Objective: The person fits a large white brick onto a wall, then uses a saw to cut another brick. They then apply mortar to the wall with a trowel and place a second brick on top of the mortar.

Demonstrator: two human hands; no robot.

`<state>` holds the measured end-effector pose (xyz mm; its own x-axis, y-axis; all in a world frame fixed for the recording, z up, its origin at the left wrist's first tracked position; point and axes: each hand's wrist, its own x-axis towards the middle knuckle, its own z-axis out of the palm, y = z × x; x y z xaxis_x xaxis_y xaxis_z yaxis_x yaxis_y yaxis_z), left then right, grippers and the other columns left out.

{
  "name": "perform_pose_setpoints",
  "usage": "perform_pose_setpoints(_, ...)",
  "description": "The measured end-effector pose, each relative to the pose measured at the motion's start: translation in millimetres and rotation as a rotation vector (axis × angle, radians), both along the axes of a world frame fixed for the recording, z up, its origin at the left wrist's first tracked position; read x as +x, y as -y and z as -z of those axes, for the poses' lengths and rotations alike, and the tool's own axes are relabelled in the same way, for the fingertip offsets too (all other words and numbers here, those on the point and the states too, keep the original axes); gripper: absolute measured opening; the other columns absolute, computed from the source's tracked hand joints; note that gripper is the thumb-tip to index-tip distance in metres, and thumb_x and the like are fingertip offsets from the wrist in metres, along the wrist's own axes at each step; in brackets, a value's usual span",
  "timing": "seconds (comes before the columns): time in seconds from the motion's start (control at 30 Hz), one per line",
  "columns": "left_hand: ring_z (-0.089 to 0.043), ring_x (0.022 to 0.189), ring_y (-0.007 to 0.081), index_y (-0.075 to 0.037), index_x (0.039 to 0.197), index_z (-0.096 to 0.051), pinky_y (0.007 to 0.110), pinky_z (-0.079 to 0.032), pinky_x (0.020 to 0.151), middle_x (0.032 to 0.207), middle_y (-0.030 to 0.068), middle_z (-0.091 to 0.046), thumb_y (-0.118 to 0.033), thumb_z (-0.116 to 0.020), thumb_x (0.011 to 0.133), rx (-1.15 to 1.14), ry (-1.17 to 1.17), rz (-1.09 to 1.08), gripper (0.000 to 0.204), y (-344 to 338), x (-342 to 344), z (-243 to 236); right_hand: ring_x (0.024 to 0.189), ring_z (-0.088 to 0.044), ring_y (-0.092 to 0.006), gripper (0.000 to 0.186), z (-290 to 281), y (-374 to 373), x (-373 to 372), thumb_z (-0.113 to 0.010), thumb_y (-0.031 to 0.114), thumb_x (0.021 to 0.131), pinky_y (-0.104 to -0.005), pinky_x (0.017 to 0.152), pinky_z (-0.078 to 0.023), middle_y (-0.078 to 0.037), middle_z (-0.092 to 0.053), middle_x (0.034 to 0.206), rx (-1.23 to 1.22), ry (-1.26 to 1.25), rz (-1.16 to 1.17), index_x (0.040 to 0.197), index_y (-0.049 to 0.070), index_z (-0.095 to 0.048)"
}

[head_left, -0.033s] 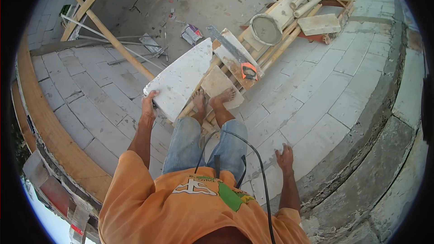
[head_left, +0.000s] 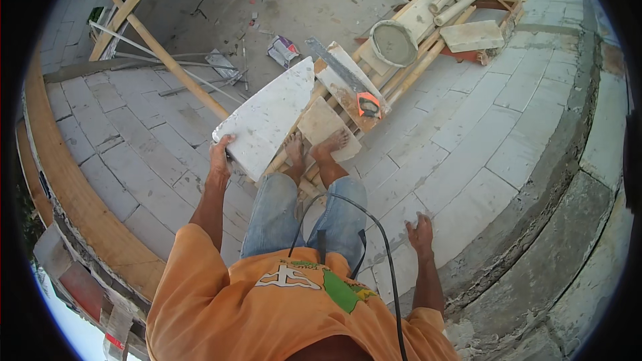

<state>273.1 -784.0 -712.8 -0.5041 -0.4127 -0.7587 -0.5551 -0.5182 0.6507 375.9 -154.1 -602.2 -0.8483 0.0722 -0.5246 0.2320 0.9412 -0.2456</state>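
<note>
My left hand [head_left: 219, 157] grips the near end of a large white block [head_left: 267, 117] cut to a point at its far end, held tilted above the white block paving [head_left: 468, 134]. My right hand [head_left: 421, 230] hangs free at my side with fingers spread and holds nothing. My bare feet [head_left: 314, 147] stand on a flat slab piece [head_left: 321, 120] lying over bamboo poles [head_left: 414, 60]. A black cable [head_left: 374, 227] runs down over my orange shirt and denim shorts.
A round bucket of grey mortar [head_left: 394, 43] rests on the poles, beside an orange-handled tool [head_left: 366, 103] and a loose white block [head_left: 471, 35]. A long wooden pole [head_left: 174, 67] and metal rods [head_left: 167, 60] lie at the left. A curved wooden rim [head_left: 67, 187] bounds the left, a grey concrete ledge [head_left: 535, 227] the right.
</note>
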Motion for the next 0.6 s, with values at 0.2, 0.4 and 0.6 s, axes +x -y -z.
perform_pose_setpoints(0.2, -0.061, 0.101, 0.0259, 0.001, 0.123, -0.060, 0.040, -0.049, 0.089, 0.111, 0.0120, -0.064, -0.022, -0.073, 0.072, 0.041, 0.016, 0.030, 0.057, 7.3, 13.4, 27.3, 0.107, -0.057, -0.0448, 0.053, 17.2, 32.0, -6.8, -0.074, 0.020, 0.083, -0.0484, 0.092, -0.048, -0.029, -0.059, 0.114, -0.038, 0.026, -0.061, 0.124, -0.007, -0.056)
perform_pose_setpoints(0.4, -0.063, 0.100, 0.0240, -0.001, 0.123, -0.058, 0.040, -0.050, 0.090, 0.111, 0.0094, -0.065, -0.020, -0.073, 0.075, 0.067, -0.009, 0.080, 0.054, 3.6, 10.8, 76.5, 0.106, -0.058, -0.0445, 0.053, 71.6, 49.5, -59.3, -0.073, 0.023, 0.084, -0.0486, 0.090, -0.049, -0.029, -0.060, 0.113, -0.017, 0.107, -0.093, 0.124, -0.006, -0.056)
perform_pose_setpoints(0.6, -0.061, 0.099, 0.0214, -0.003, 0.120, -0.060, 0.036, -0.049, 0.090, 0.108, 0.0076, -0.065, -0.022, -0.075, 0.071, 0.067, -0.002, 0.148, 0.054, -2.4, -21.5, 140.9, 0.108, -0.058, -0.0437, 0.054, 212.1, 54.7, -128.9, -0.073, 0.022, 0.083, -0.0484, 0.092, -0.050, -0.028, -0.060, 0.115, -0.029, 0.080, -0.216, 0.126, -0.005, -0.055)
